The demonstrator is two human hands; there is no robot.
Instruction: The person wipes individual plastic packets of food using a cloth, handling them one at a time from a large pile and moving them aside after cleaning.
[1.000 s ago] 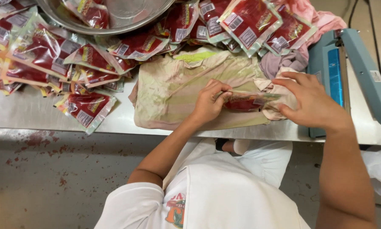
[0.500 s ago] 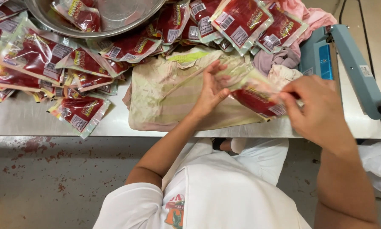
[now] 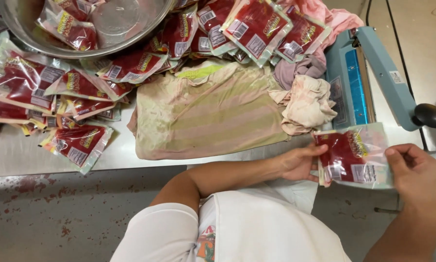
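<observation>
- Here, from the head view: left hand [image 3: 298, 162] gripping the left edge of a clear pouch of red sauce [image 3: 353, 155], fingers curled round it.
- Right hand [image 3: 414, 172] pinching the pouch's right edge, thumb on top, so held between both hands, flat and roughly level.
- Pouch held at the near right, just off the near edge of the steel table [image 3: 43, 160], in front of the blue heat sealer [image 3: 358, 77] and not yet touching it.
- Sealer arm raised, black knob [image 3: 429, 115] at its near end; bar apparently free (no pouch visible under it).
- Just left of the sealer, a crumpled stained rag [image 3: 307, 104]; further left, a stained striped cloth [image 3: 208, 114] spread flat on the table.
- Along the far and left side, a big heap of filled pouches [image 3: 145, 63], some more lying inside a steel bowl [image 3: 130, 22] at the far left.
- Cannot tell which of the heaped pouches are already sealed.
- Judged from this: one pouch in hand beside the sealer, many filled ones piled up, so seemingly somewhere in the middle of a long batch.
</observation>
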